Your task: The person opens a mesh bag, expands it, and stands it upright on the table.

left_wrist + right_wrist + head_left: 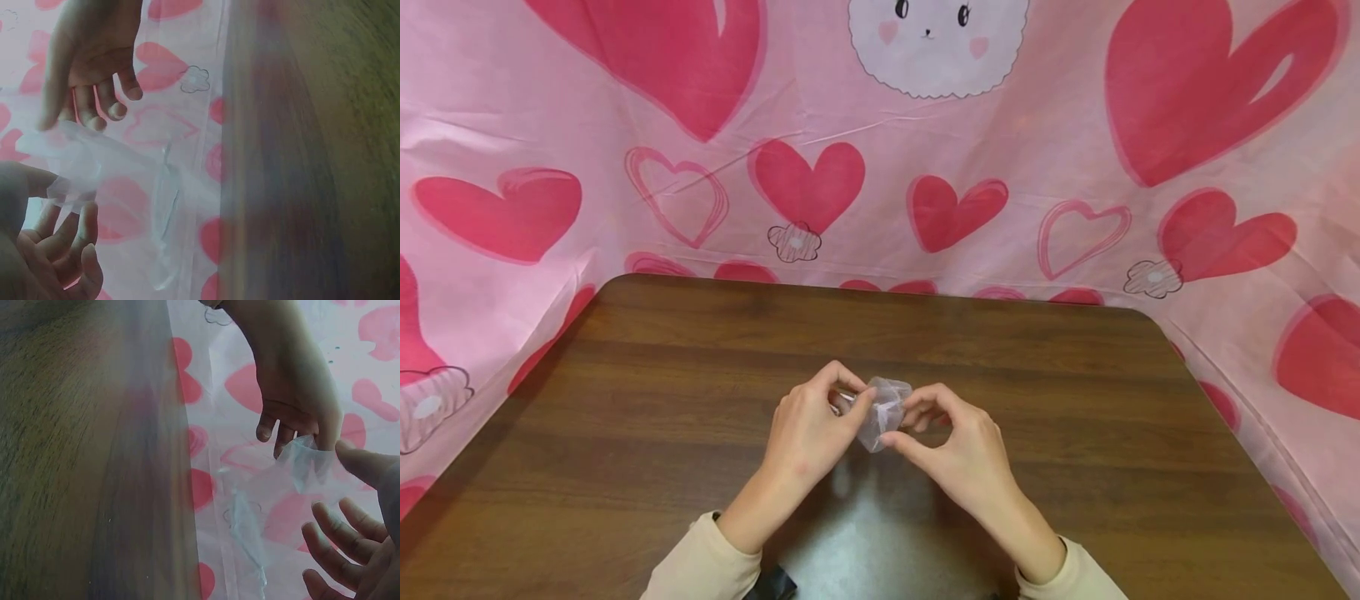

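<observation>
A crumpled piece of clear plastic film (883,417) hangs between both hands above the wooden table. My left hand (808,429) pinches its left side between thumb and forefinger. The thumb and bent forefinger of my right hand (973,454) grip its right side. In the left wrist view the film (84,159) spans the gap from the left hand (56,244) to the right hand (97,50). The right wrist view shows the film (303,462) at the left hand's fingers (287,434), with the right hand's other fingers (344,544) bent and spread apart.
The brown wooden table (700,350) lies beneath the hands. A pink cloth (880,117) with red hearts stands around its back and sides. A small black object (772,585) lies at the bottom edge, beside the left sleeve (703,567).
</observation>
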`<state>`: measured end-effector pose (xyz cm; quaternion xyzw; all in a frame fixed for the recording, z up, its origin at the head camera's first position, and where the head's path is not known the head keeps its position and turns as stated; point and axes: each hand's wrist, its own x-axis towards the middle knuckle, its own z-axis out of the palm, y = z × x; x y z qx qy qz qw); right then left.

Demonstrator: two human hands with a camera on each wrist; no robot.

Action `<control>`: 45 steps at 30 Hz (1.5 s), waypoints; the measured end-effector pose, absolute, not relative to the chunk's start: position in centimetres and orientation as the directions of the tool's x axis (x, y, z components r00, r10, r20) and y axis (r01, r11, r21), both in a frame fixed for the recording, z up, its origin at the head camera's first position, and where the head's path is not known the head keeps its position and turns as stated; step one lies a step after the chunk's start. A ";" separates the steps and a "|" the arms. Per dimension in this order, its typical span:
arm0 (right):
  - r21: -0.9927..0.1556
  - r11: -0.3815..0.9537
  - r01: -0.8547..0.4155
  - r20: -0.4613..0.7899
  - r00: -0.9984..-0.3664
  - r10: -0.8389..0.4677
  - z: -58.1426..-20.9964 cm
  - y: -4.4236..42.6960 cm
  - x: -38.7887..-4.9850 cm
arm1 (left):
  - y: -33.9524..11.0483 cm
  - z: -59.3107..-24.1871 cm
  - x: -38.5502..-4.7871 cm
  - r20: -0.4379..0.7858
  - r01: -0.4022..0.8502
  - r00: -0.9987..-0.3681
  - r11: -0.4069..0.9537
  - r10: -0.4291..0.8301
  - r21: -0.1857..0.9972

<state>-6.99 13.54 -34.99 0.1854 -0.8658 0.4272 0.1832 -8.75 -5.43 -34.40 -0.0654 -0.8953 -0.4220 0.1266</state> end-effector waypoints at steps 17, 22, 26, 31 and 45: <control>-0.732 0.566 -0.381 0.461 -0.887 -0.001 -35.1 14.2 -8.1 | -5.6 -34.3 -8.9 0.300 0.247 -0.954 0.637 0.026 0.731; -0.726 0.588 -0.357 0.462 -0.886 0.033 -35.0 14.2 -8.1 | -5.6 -34.3 -8.9 0.293 0.249 -0.955 0.649 0.042 0.719; -0.727 0.591 -0.351 0.458 -0.888 0.037 -34.9 14.2 -8.0 | -5.6 -34.4 -9.0 0.294 0.263 -0.954 0.653 0.065 0.710; -0.727 0.587 -0.357 0.450 -0.893 0.014 -35.0 14.3 -8.1 | -5.5 -34.4 -9.1 0.321 0.289 -0.944 0.653 0.073 0.701; -0.702 0.567 -0.431 0.487 -0.871 -0.060 -35.2 14.1 -8.2 | -5.3 -34.7 -9.1 0.392 0.380 -0.909 0.667 0.141 0.641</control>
